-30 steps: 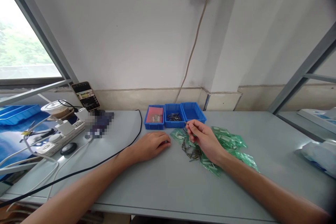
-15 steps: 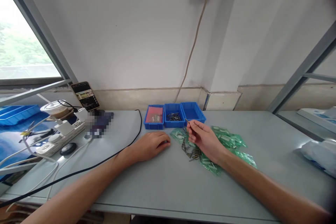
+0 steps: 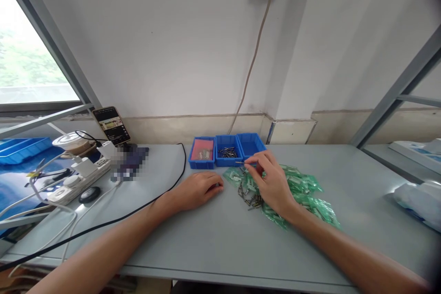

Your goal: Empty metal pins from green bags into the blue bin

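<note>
My right hand (image 3: 270, 181) pinches a small metal pin (image 3: 240, 162) between thumb and forefinger, its tip pointing left just in front of the middle blue bin (image 3: 227, 152). That bin holds several dark metal pins. Under the right hand lies a pile of green plastic packets (image 3: 303, 193) and loose metal pins (image 3: 250, 198) on the grey table (image 3: 220, 239). My left hand (image 3: 198, 190) rests on the table, fingers curled loosely, left of the loose pins; whether it holds anything is hidden.
Left blue bin (image 3: 202, 152) holds a pink sheet with small bags; the right blue bin (image 3: 251, 145) looks empty. A black cable (image 3: 144, 206) crosses the table. A phone on a stand (image 3: 112, 125), power strip (image 3: 81, 175) and chargers sit at the left. White bags (image 3: 418, 200) lie far right.
My right hand has turned palm-down and shifted slightly left and forward, bringing the pinched pin toward the middle blue bin. The left hand has stayed still.
</note>
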Demonstrator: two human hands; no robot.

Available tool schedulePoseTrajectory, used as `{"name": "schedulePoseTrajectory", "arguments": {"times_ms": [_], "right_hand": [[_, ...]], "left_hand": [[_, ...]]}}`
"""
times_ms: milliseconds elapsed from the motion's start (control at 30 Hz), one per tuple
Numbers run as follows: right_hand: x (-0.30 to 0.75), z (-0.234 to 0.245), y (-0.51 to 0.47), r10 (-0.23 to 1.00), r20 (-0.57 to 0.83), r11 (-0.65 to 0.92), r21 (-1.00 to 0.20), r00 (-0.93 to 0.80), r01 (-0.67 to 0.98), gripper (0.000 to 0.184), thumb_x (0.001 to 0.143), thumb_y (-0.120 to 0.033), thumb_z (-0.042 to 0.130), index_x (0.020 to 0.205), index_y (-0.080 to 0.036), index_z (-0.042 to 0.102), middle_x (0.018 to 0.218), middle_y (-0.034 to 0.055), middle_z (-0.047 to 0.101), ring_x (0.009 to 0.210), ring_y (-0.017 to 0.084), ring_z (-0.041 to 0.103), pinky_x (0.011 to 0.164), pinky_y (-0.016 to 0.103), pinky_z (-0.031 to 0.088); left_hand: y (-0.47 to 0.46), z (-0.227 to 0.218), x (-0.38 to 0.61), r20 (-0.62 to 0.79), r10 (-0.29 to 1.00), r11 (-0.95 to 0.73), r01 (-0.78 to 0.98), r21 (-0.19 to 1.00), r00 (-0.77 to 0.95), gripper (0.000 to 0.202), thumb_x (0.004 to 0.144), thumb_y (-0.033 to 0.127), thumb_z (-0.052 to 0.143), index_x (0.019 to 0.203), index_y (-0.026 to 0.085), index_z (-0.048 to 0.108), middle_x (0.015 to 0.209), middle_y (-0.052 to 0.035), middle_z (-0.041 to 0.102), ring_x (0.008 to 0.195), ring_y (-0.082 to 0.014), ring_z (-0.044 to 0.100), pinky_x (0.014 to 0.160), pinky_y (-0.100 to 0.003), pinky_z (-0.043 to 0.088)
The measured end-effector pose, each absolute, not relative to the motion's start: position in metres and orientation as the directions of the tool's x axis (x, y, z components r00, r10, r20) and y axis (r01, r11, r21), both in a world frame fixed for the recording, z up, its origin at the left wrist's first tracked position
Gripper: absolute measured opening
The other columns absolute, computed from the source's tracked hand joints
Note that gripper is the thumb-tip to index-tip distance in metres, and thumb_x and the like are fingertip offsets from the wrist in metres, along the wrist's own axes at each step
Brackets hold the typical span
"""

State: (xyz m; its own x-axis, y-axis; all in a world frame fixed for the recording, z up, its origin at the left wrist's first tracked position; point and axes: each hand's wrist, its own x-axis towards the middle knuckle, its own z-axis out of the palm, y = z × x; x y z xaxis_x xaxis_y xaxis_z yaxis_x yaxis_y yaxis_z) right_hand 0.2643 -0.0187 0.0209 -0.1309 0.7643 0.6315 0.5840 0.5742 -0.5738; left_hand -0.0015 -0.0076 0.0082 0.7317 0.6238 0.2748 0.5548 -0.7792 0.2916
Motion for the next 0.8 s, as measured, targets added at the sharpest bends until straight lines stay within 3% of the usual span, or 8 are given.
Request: {"name": "schedulePoseTrajectory", "arguments": {"times_ms": [367, 633, 800], "right_hand": [[0.2629, 0.0193, -0.0128, 0.871, 0.485, 0.471, -0.770, -0.086, 0.430, 0.004, 0.097, -0.030, 0.067, 0.095, -0.027, 0.069, 0.089, -0.0009, 0.065, 0.073, 0.018, 0.054, 0.069, 0.032, 0.043], [0.2613, 0.0208, -0.0103, 0.937, 0.341, 0.349, -0.905, -0.078, 0.242, 0.020, 0.094, -0.044, 0.071, 0.094, -0.024, 0.066, 0.087, -0.0002, 0.062, 0.076, 0.018, 0.052, 0.068, 0.030, 0.041], [0.2604, 0.0211, -0.0119, 0.974, 0.176, 0.181, -0.983, -0.144, 0.026, 0.029, 0.093, -0.052, 0.071, 0.096, -0.024, 0.063, 0.083, -0.0012, 0.058, 0.068, 0.015, 0.046, 0.066, 0.030, 0.042]], "left_hand": [[-0.0076, 0.0077, -0.0017, 0.271, 0.626, -0.777, 0.554, 0.300, 0.731, 0.018, 0.110, 0.031, 0.048, 0.110, 0.022, 0.064, 0.104, -0.0034, 0.070, 0.095, -0.0190, 0.067, 0.085, -0.028, 0.049], [-0.0060, 0.0058, -0.0016, 0.272, 0.628, -0.776, 0.559, 0.292, 0.729, 0.018, 0.110, 0.032, 0.048, 0.110, 0.022, 0.064, 0.103, -0.0028, 0.071, 0.095, -0.0189, 0.067, 0.084, -0.028, 0.049], [-0.0070, 0.0063, -0.0022, 0.272, 0.624, -0.779, 0.556, 0.290, 0.733, 0.018, 0.111, 0.032, 0.048, 0.110, 0.022, 0.063, 0.104, -0.0028, 0.071, 0.095, -0.0190, 0.067, 0.084, -0.029, 0.049]]}}
